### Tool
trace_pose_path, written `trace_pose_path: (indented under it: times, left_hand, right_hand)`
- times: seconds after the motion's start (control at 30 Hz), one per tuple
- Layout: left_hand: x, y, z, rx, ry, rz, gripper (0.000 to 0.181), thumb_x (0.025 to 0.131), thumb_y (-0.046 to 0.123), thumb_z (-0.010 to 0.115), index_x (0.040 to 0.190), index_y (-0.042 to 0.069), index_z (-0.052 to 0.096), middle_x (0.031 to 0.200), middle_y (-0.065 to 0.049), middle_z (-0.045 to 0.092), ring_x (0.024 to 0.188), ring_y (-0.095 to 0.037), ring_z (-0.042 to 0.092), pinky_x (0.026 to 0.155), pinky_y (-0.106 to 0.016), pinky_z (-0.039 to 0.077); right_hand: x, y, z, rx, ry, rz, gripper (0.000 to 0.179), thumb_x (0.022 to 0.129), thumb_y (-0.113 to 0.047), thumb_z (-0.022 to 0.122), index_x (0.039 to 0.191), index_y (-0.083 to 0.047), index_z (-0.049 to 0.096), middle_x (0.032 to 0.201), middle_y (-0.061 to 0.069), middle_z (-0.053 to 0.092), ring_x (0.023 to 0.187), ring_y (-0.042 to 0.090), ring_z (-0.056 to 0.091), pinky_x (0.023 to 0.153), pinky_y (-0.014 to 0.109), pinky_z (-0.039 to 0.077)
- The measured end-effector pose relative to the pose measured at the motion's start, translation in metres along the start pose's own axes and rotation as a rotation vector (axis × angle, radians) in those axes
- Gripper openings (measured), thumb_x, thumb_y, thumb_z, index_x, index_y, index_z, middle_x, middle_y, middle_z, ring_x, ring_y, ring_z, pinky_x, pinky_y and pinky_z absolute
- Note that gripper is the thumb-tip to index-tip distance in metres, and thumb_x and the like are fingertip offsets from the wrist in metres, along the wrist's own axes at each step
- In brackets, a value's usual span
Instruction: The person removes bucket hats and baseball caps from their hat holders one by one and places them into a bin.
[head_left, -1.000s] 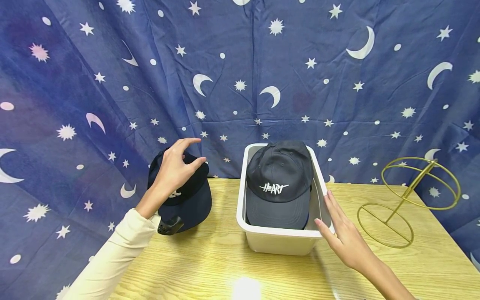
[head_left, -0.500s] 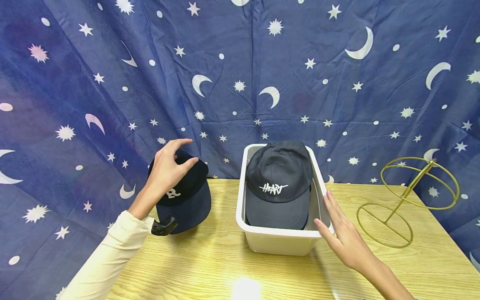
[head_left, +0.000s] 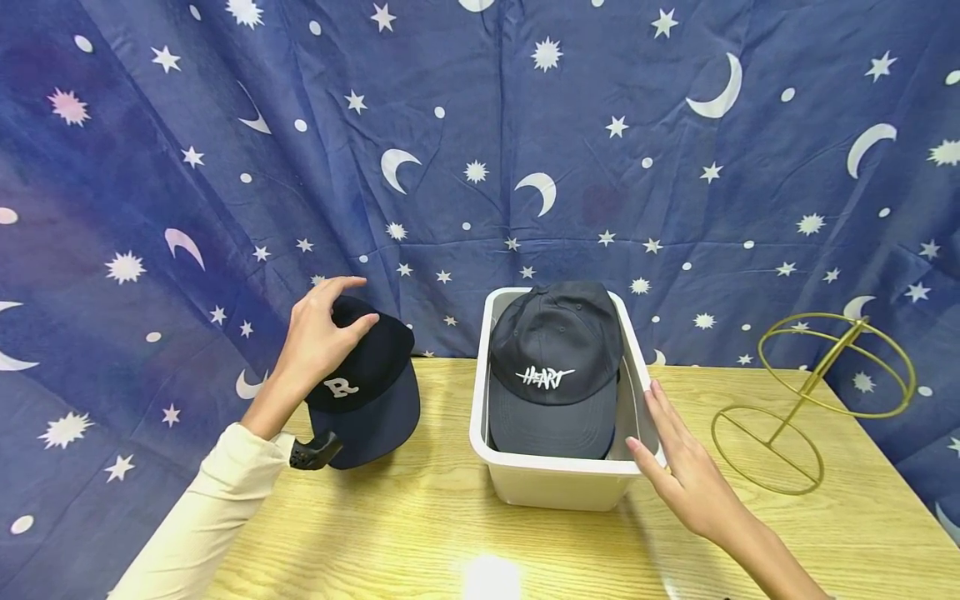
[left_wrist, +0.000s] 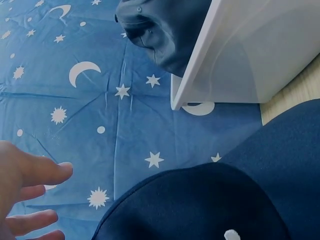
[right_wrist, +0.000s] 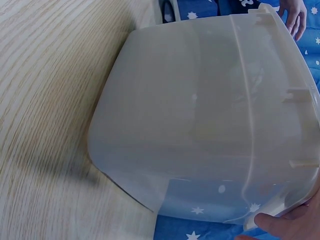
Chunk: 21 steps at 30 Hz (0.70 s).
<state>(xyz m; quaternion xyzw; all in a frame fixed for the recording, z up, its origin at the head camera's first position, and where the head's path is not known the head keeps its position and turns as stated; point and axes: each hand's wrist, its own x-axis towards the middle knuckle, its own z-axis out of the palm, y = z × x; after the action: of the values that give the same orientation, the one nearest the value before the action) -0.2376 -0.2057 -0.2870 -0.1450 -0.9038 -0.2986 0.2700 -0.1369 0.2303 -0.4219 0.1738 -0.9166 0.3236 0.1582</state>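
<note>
In the head view my left hand (head_left: 318, 333) hovers at the left side of a black cap (head_left: 375, 358) with a white letter R and a navy brim. Its thumb and fingers are spread apart with nothing between them; the left wrist view shows a gap between the fingers (left_wrist: 47, 172) and the cap (left_wrist: 195, 205). A white plastic bin (head_left: 558, 487) holds a dark cap (head_left: 555, 350) lettered HEART, crown towards the back. My right hand (head_left: 693, 479) rests at the bin's right rim with straight fingers, its thumb over the front right corner.
A gold wire hat stand (head_left: 806, 392) with two rings is on the wooden table (head_left: 420, 533), right of the bin. Behind hangs a blue curtain (head_left: 465, 133) with moons and stars. A black device (head_left: 315, 450) is strapped to my left wrist.
My left hand has drawn left, uncovering more of the R cap. The right hand, the bin and the HEART cap keep their places.
</note>
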Motion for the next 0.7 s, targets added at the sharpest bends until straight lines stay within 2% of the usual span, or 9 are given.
trace_pose_path:
  times: [0.07, 0.27, 0.53, 0.7]
  left_hand:
    - [0.0, -0.002, -0.002, 0.004, 0.006, -0.001, 0.045, 0.079, 0.011, 0.074, 0.121, 0.005, 0.06, 0.124, -0.018, 0.058, 0.125, -0.037, 0.045, 0.104, -0.054, 0.033]
    - [0.0, -0.006, -0.006, 0.008, 0.006, 0.002, 0.045, 0.079, 0.01, 0.074, 0.121, 0.003, 0.06, 0.123, -0.02, 0.056, 0.119, -0.038, 0.047, 0.101, -0.056, 0.032]
    - [-0.001, -0.017, -0.009, 0.044, -0.052, -0.093, 0.049, 0.081, 0.015, 0.073, 0.125, 0.003, 0.057, 0.137, -0.023, 0.046, 0.13, -0.042, 0.036, 0.105, -0.059, 0.027]
    - [-0.004, -0.026, -0.009, 0.063, -0.081, -0.128, 0.052, 0.082, 0.017, 0.072, 0.128, 0.002, 0.054, 0.139, -0.024, 0.043, 0.13, -0.042, 0.036, 0.105, -0.058, 0.029]
  right_hand:
    - [0.0, 0.0, 0.0, 0.0, -0.003, 0.003, 0.067, 0.097, -0.025, 0.053, 0.152, -0.01, 0.017, 0.158, 0.002, 0.007, 0.139, 0.037, 0.021, 0.102, 0.064, 0.027]
    - [0.0, 0.0, 0.0, 0.002, -0.006, 0.007, 0.067, 0.097, -0.025, 0.053, 0.152, -0.01, 0.017, 0.158, 0.002, 0.007, 0.138, 0.038, 0.022, 0.1, 0.065, 0.028]
    - [0.0, -0.001, -0.001, -0.004, -0.002, 0.0, 0.067, 0.097, -0.024, 0.053, 0.152, -0.011, 0.017, 0.158, 0.003, 0.008, 0.139, 0.036, 0.021, 0.103, 0.063, 0.027]
    - [0.0, -0.001, -0.001, -0.007, 0.003, -0.005, 0.067, 0.097, -0.024, 0.054, 0.152, -0.01, 0.018, 0.158, 0.003, 0.009, 0.139, 0.035, 0.022, 0.104, 0.061, 0.027]
